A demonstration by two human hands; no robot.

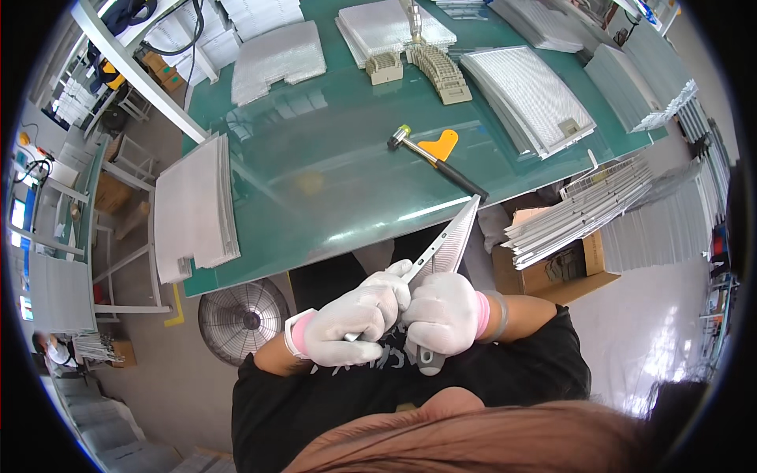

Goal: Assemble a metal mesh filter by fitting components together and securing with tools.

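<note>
- Head view, the work in hand: a mesh panel (451, 251) with a pale, slotted edge strip (433, 255) stood tilted and nearly edge-on in front of the person's body, its upper tip by the near edge of the green table (307, 206) and its lower part hidden by the gloves.
- The left hand (355, 319), gloved in white, had its fingers curled in by the lower end of the strip and seemed to have firm hold of the panel there; the contact itself was partly covered.
- The right hand (443, 314) was closed in a fist just beside the left, with the end of a grey handle (428, 361) poking out below it. What lay at the handle's other end could not be told.
- The step in hand looked like close handwork on the panel's framed edge, the left hand steadying and the right hand applying the grey-handled item.
- As a judgement, the next move called for a steady left hold, the strip kept in line and the right fist kept clear of the left fingers.
- On the table beyond, a hammer (449, 172) lay beside a yellow scraper-like piece (440, 147), neither held; a stack of mesh panels (535, 94) rested farther right.
</note>
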